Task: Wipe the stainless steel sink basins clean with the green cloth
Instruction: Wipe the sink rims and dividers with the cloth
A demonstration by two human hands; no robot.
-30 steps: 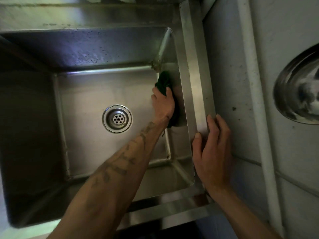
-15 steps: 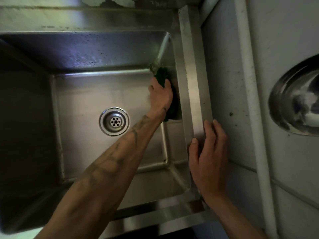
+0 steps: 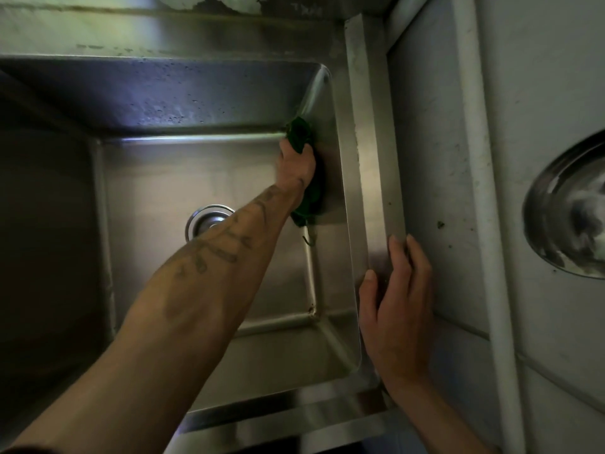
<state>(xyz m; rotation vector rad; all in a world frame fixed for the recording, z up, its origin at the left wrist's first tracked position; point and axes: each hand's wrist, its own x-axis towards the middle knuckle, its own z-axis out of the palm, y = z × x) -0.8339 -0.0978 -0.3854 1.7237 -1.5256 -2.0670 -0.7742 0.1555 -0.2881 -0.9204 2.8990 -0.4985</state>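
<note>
A deep stainless steel sink basin [image 3: 157,178] fills the left and middle of the head view. My left hand [image 3: 296,165] reaches down into it and grips a dark green cloth [image 3: 299,134], holding it against the right wall close to the far right corner. Part of the cloth hangs below my wrist. My right hand [image 3: 396,299] rests flat with straight fingers on the basin's right rim [image 3: 373,165]. The round drain [image 3: 204,221] in the basin floor is partly hidden behind my left forearm.
A grey tiled wall [image 3: 435,126] runs along the right of the rim. A shiny metal bowl [image 3: 569,208] shows at the far right edge. Water drops speckle the basin's back wall [image 3: 170,103]. The basin's left side lies in shadow.
My left hand has slid the cloth along the right wall toward the far corner. My right hand has stayed on the rim.
</note>
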